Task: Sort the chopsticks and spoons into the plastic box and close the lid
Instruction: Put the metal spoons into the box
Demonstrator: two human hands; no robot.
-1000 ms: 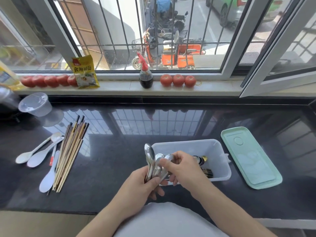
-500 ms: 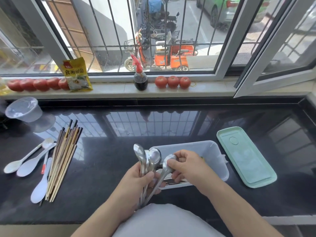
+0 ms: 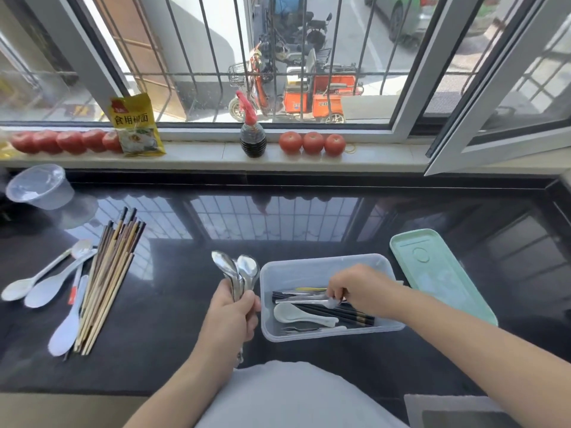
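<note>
Black tabletop [image 3: 173, 304]: left hand [image 3: 231, 313] grips metal spoons [image 3: 238, 273] at 9 o'clock of box [image 3: 324, 264]; right hand [image 3: 355, 288] pinches spoon [image 3: 309, 301] inside. Risk: loose bundle slips, clatters.

The clear plastic box [image 3: 330, 267] stands open on the desk, holding black chopsticks [image 3: 340, 313], a white spoon [image 3: 296, 315], a fork and a metal spoon [image 3: 309, 301]. The pale green lid [image 3: 441, 279] lies flat just right of it. More metal spoons [image 3: 238, 268] stand upright left of the box. Wooden chopsticks [image 3: 105, 282] and white spoons [image 3: 52, 288] lie far left.
</note>
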